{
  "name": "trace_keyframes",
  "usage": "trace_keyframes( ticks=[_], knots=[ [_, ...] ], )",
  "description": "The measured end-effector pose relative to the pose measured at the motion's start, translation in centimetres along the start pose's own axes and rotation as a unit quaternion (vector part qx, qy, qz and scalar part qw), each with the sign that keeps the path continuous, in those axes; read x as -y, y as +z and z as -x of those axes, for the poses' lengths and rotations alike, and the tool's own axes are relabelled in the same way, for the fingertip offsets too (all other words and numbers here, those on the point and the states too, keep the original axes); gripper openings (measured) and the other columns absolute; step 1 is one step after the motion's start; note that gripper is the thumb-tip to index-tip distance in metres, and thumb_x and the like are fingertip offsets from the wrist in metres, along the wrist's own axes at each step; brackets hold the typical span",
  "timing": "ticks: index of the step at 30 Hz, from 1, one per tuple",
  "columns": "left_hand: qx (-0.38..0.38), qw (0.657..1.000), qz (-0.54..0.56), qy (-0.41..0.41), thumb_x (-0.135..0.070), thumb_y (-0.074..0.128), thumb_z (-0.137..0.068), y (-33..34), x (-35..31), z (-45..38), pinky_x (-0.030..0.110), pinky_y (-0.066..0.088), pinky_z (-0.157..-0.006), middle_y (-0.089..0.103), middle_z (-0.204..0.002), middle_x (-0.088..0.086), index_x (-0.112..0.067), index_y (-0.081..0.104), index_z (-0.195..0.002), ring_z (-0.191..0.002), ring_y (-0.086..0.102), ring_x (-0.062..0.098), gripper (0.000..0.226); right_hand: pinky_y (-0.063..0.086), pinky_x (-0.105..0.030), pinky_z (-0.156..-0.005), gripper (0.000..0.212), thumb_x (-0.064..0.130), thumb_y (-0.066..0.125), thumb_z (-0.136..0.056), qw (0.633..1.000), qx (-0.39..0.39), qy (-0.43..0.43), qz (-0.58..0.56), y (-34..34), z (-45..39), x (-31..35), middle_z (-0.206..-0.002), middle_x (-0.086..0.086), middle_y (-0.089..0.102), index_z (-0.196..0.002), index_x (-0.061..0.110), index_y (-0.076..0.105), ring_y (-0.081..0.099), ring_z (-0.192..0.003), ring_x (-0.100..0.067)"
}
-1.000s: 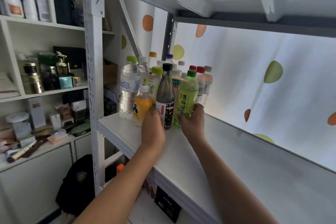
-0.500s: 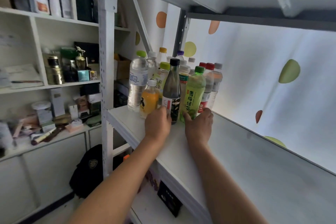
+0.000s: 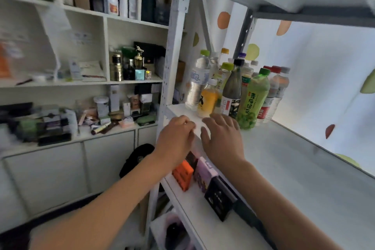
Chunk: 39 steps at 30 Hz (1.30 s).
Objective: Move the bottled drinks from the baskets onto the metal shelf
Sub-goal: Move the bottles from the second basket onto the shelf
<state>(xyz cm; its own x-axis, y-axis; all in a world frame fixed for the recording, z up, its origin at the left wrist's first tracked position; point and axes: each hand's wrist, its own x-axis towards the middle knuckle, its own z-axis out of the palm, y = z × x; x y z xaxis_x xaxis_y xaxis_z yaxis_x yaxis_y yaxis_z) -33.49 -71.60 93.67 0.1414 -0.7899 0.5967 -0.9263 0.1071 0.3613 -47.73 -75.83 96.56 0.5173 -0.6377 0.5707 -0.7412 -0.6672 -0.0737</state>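
Both hands hover empty over the front edge of the metal shelf [image 3: 304,168]. The left hand [image 3: 176,138] has loosely curled fingers and grips nothing; the right hand [image 3: 222,138] is spread flat with fingers relaxed, just beside the left.

The bottles [image 3: 233,87] stand packed in a tight cluster just beyond the fingertips, at the shelf's left end. Nearest the hands are 3: a small orange bottle [image 3: 207,99], a dark bottle [image 3: 232,95] and a green tea bottle [image 3: 253,97].

The risk, as I judge it, is a knock: these tall, narrow bottles touch one another, so a careless knuckle against the dark one could topple several, and the orange one stands near the shelf's edge, where it could fall off.

No baskets are in view, so what remains in them cannot be told. Below the hands, a lower shelf [image 3: 194,209] holds boxes [image 3: 205,176] on edge: orange, purple and black.
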Motion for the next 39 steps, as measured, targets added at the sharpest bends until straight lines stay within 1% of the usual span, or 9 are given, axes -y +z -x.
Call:
trace_keyframes(
  ticks=[4, 8, 14, 18, 22, 26, 31, 36, 39],
  knots=[
    [-0.059, 0.995, -0.067, -0.053, -0.018, 0.052, -0.095, -6.4, 6.7, 6.1, 0.037, 0.049, -0.085, 0.058, -0.119, 0.004, -0.011, 0.066, -0.111, -0.113, 0.051, 0.023, 0.022, 0.022, -0.047, -0.119, 0.035, 0.03, 0.046, -0.101, 0.995, 0.004, -0.091, -0.032, 2.5, -0.4, 10.2, -0.142, -0.012, 0.057, -0.124, 0.015, 0.068, 0.043, -0.138, -0.032],
    [-0.072, 0.974, -0.133, -0.167, -0.014, 0.052, -0.095, -13.5, 15.4, 13.2, 0.043, 0.047, -0.097, 0.056, -0.13, 0.009, -0.007, 0.058, -0.128, -0.121, 0.049, 0.027, 0.035, 0.017, -0.049, -0.123, 0.038, 0.03, 0.046, -0.102, 0.983, 0.013, -0.17, -0.072, 6.3, -0.3, 22.0, -0.145, -0.012, 0.054, -0.129, 0.014, 0.066, 0.04, -0.142, -0.031],
    [-0.113, 0.926, -0.21, -0.293, -0.012, 0.059, -0.091, -24.5, 26.4, 26.0, 0.046, 0.045, -0.101, 0.059, -0.129, 0.013, -0.003, 0.063, -0.12, -0.121, 0.053, 0.031, 0.03, 0.027, -0.058, -0.117, 0.034, 0.028, 0.053, -0.1, 0.942, 0.001, -0.298, -0.154, 11.2, 1.8, 41.3, -0.138, -0.016, 0.059, -0.125, 0.01, 0.068, 0.047, -0.136, -0.036],
    [-0.149, 0.889, -0.262, -0.346, -0.009, 0.063, -0.088, -32.6, 31.4, 34.6, 0.043, 0.047, -0.096, 0.062, -0.121, 0.015, -0.002, 0.065, -0.112, -0.115, 0.057, 0.033, 0.025, 0.026, -0.061, -0.116, 0.033, 0.027, 0.055, -0.099, 0.913, 0.021, -0.344, -0.217, 12.4, 4.3, 53.6, -0.136, -0.017, 0.06, -0.124, 0.009, 0.068, 0.047, -0.136, -0.038],
    [-0.168, 0.841, -0.301, -0.417, -0.013, 0.058, -0.092, -39.5, 33.4, 41.8, 0.043, 0.043, -0.1, 0.058, -0.126, 0.014, -0.003, 0.063, -0.118, -0.119, 0.052, 0.032, 0.029, 0.028, -0.062, -0.114, 0.033, 0.027, 0.057, -0.099, 0.877, 0.038, -0.396, -0.27, 12.8, 7.4, 63.6, -0.136, -0.016, 0.061, -0.124, 0.009, 0.068, 0.048, -0.135, -0.037],
    [-0.171, 0.795, -0.348, -0.467, -0.016, 0.056, -0.091, -44.3, 33.0, 48.2, 0.044, 0.043, -0.099, 0.055, -0.129, 0.013, -0.005, 0.06, -0.119, -0.122, 0.049, 0.03, 0.03, 0.025, -0.06, -0.117, 0.041, 0.033, 0.044, -0.1, 0.839, 0.068, -0.425, -0.334, 12.2, 11.3, 71.4, -0.135, -0.014, 0.062, -0.124, 0.01, 0.069, 0.048, -0.135, -0.035],
    [-0.202, 0.725, -0.382, -0.536, -0.014, 0.061, -0.087, -47.8, 32.9, 54.0, 0.043, 0.046, -0.094, 0.058, -0.121, 0.012, -0.005, 0.061, -0.117, -0.114, 0.051, 0.03, 0.032, 0.023, -0.061, -0.118, 0.04, 0.032, 0.049, -0.097, 0.784, 0.112, -0.481, -0.376, 11.8, 14.9, 78.6, -0.136, -0.014, 0.061, -0.125, 0.011, 0.068, 0.048, -0.136, -0.035],
    [-0.246, 0.654, -0.396, -0.596, -0.011, 0.065, -0.083, -50.5, 34.4, 57.9, 0.043, 0.05, -0.088, 0.063, -0.114, 0.012, -0.004, 0.063, -0.114, -0.107, 0.056, 0.031, 0.032, 0.009, -0.052, -0.123, 0.042, 0.033, 0.045, -0.101, 0.735, 0.168, -0.515, -0.409, 12.6, 16.8, 85.3, -0.144, -0.011, 0.054, -0.134, 0.013, 0.061, 0.037, -0.143, -0.03],
    [-0.256, 0.611, -0.41, -0.627, -0.018, 0.063, -0.087, -52.3, 36.4, 59.3, 0.039, 0.048, -0.087, 0.063, -0.116, 0.009, -0.009, 0.061, -0.116, -0.107, 0.055, 0.027, 0.031, 0.009, -0.051, -0.123, 0.041, 0.033, 0.044, -0.102, 0.695, 0.198, -0.532, -0.441, 13.7, 16.8, 89.5, -0.148, -0.011, 0.051, -0.136, 0.014, 0.06, 0.034, -0.145, -0.029]
  ],
)
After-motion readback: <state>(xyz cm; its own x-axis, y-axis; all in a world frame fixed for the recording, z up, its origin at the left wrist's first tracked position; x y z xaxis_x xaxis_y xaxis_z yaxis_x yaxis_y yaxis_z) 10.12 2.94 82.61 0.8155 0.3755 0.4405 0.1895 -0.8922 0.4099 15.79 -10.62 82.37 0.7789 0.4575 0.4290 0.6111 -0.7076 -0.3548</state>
